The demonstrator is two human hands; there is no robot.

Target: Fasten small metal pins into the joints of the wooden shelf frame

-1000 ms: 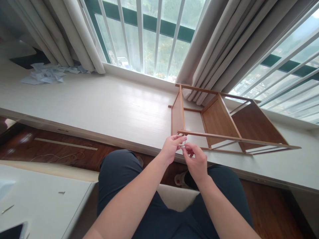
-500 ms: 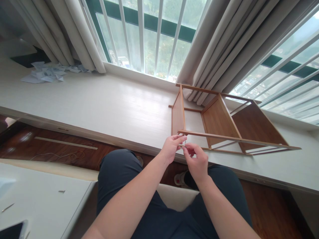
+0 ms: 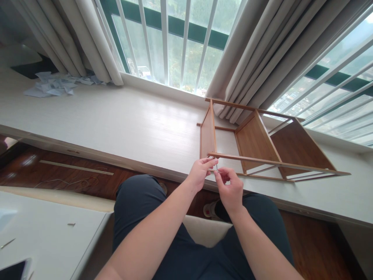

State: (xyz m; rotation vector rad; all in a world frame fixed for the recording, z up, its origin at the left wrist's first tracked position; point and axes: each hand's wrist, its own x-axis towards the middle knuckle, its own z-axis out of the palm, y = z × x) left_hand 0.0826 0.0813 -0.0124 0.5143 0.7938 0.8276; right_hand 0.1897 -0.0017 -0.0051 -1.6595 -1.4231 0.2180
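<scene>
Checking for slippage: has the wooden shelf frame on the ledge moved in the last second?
No. The wooden shelf frame sits at the same spot against the curtain and ledge.

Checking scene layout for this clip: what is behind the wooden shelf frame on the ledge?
Behind the wooden shelf frame hang grey curtains, with the barred window beside them. The ledge strip directly behind its panels is hidden.

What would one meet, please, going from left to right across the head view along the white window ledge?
Scraps of paper → bare ledge → left hand → right hand → wooden shelf frame.
</scene>
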